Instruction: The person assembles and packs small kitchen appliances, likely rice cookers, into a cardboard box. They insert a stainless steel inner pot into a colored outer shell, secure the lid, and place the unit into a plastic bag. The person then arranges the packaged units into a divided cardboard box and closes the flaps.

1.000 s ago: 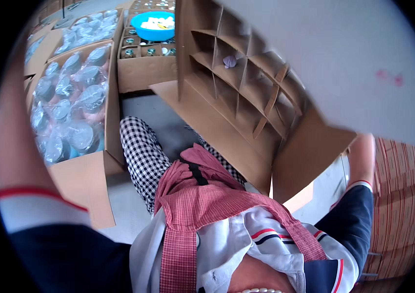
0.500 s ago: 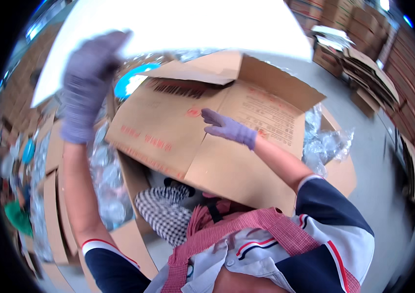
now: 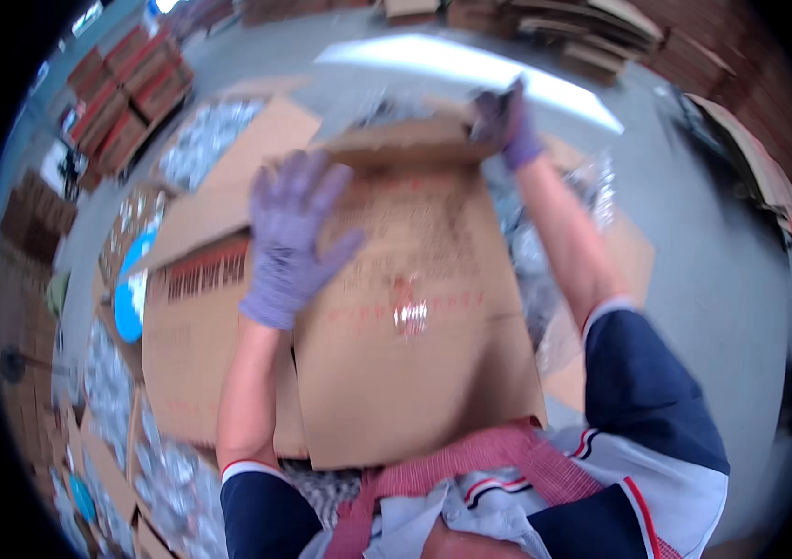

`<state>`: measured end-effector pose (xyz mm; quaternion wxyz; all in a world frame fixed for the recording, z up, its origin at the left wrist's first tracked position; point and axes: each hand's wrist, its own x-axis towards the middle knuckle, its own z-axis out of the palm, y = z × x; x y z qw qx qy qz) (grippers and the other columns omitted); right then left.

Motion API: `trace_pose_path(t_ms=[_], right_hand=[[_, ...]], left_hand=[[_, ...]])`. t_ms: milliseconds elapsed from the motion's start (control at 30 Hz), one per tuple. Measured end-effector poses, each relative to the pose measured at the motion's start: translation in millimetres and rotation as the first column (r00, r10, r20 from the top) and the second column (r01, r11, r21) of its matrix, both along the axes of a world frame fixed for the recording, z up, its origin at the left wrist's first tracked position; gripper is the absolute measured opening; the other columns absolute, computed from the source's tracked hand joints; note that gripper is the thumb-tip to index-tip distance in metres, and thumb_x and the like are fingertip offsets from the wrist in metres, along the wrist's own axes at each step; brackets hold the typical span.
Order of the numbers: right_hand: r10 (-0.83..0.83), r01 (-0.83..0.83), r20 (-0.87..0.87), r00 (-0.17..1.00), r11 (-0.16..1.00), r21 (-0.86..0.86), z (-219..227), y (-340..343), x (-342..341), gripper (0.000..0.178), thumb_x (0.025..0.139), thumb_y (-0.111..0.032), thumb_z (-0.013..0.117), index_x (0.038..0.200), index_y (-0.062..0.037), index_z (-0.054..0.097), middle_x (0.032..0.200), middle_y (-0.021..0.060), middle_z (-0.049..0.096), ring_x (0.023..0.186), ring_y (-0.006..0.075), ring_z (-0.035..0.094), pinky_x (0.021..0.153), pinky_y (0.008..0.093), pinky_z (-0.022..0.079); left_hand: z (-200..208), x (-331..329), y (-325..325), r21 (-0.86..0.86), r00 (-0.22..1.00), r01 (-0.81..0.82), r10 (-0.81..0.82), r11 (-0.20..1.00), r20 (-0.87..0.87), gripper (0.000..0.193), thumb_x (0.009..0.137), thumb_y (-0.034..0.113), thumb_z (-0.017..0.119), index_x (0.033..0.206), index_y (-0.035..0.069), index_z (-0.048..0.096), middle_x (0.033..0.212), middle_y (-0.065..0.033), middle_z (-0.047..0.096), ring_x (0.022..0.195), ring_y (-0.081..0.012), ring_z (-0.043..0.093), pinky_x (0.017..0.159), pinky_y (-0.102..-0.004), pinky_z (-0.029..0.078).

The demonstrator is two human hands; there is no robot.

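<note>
A large brown cardboard carton (image 3: pixel 414 373) with red and dark print lies in front of me, its near edge close to my apron. Above its left part is my left hand (image 3: pixel 295 247) in a purple glove, palm down with the fingers spread; whether it touches the cardboard I cannot tell. At the far right corner my right hand (image 3: pixel 510 130), gloved alike and blurred, is closed round the end of the raised carton flap (image 3: pixel 405 140). Another cardboard flap (image 3: pixel 200 219) sticks out at the far left of the carton. A bright white sheet (image 3: pixel 470 70) lies beyond the right hand.
Clear plastic-wrapped goods (image 3: pixel 182 475) fill open boxes at the left, near a blue round object (image 3: pixel 135 289). More clear plastic (image 3: pixel 545 242) lies right of the carton. Stacked cartons (image 3: pixel 126 98) stand at the far left, flattened cardboard (image 3: pixel 759 168) at the right on grey floor.
The white sheet has left my left hand and is now farther away. That hand has come down over the carton. My right hand has moved out to the far flap, and the view has turned.
</note>
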<state>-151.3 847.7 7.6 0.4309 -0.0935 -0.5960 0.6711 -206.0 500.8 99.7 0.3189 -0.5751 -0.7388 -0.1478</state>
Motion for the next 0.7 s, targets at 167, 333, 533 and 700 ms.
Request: trace_pose_path(t_ms=[167,333,533,700], right_hand=[[-0.008,-0.018,0.066,0.998,0.926,0.376,45,-99,37,0.026,0.097,-0.024,0.055,0.106,-0.0017,0.064,0.102,0.0098,0.066,0.097,0.0196,0.063,0.089,0.0322,0.049],[0.396,-0.367,0.352,0.848,-0.04,0.929,-40,-228,-36,0.048,0.088,-0.04,0.061,0.12,-0.005,0.057,0.126,0.0125,0.056,0.12,0.0284,0.05,0.104,0.0451,0.036],[0.079,-0.438,0.491,0.868,-0.343,0.831,-8,-264,-194,0.058,0.083,-0.047,0.059,0.124,-0.0061,0.056,0.128,0.0142,0.053,0.124,0.0298,0.045,0.107,0.0491,0.029],[-0.438,-0.613,0.508,0.741,-0.134,0.779,-91,-209,-274,0.064,0.091,-0.053,0.044,0.135,-0.0065,0.049,0.143,0.0133,0.043,0.14,0.0275,0.03,0.116,0.0486,0.017]], left_hand=[[-145,3,-242,0.184,0.494,-0.869,0.812,0.459,0.309,0.068,0.08,0.029,0.074,0.134,-0.003,0.046,0.137,-0.023,0.045,0.132,-0.0386,0.036,0.111,-0.0488,0.029],[-296,96,-336,0.003,-0.029,-0.996,-0.338,0.091,0.941,0.078,0.09,0.049,0.059,0.141,-0.004,0.035,0.137,-0.0195,0.047,0.127,-0.0323,0.045,0.109,-0.0427,0.036],[-284,111,-339,0.342,0.188,-0.936,-0.693,0.09,0.696,0.05,0.092,0.022,0.061,0.131,-0.003,0.041,0.126,-0.0178,0.054,0.108,-0.0297,0.058,0.092,-0.0432,0.053],[-305,100,-345,0.353,0.155,-0.911,-0.619,0.212,0.77,0.046,0.098,0.029,0.049,0.128,-0.005,0.042,0.129,-0.022,0.049,0.111,-0.0268,0.054,0.094,-0.0422,0.049]])
